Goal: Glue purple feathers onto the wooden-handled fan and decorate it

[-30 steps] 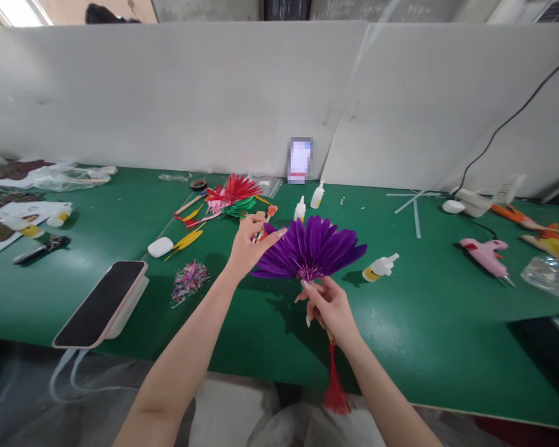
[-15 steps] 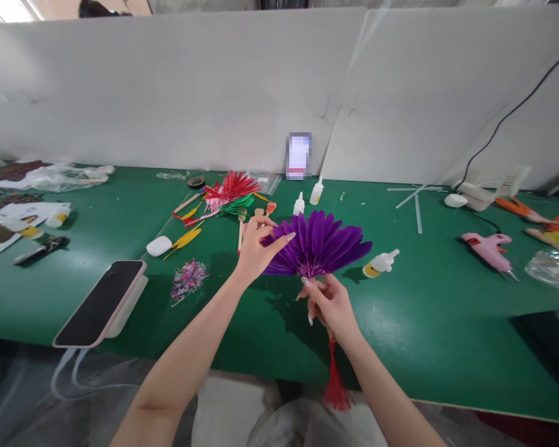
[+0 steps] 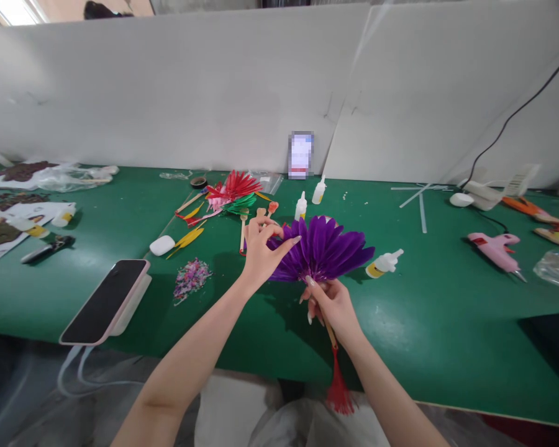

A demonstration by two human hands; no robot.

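Observation:
A purple feather fan (image 3: 333, 248) is spread above the green table, with a wooden handle and a red tassel (image 3: 339, 385) hanging below. My right hand (image 3: 330, 307) is closed around the handle just under the feathers, thumb on top. At the fan's left edge, my left hand (image 3: 265, 248) has its thumb and fingers around the outer purple feathers. White glue bottles (image 3: 319, 190) stand behind the fan, and another bottle (image 3: 382, 264) with a yellow label lies to its right.
On the left are a phone (image 3: 107, 301), a pile of colourful bits (image 3: 190, 279), yellow feathers (image 3: 186, 240) and red craft pieces (image 3: 237, 186). A pink glue gun (image 3: 496, 251) lies right. A lit phone (image 3: 300, 155) leans on the white partition (image 3: 190, 93).
The camera view has shifted slightly, moving the scene a little to the right. The fan's feathers sit slightly lower, and more of the wooden handle shows below my right hand.

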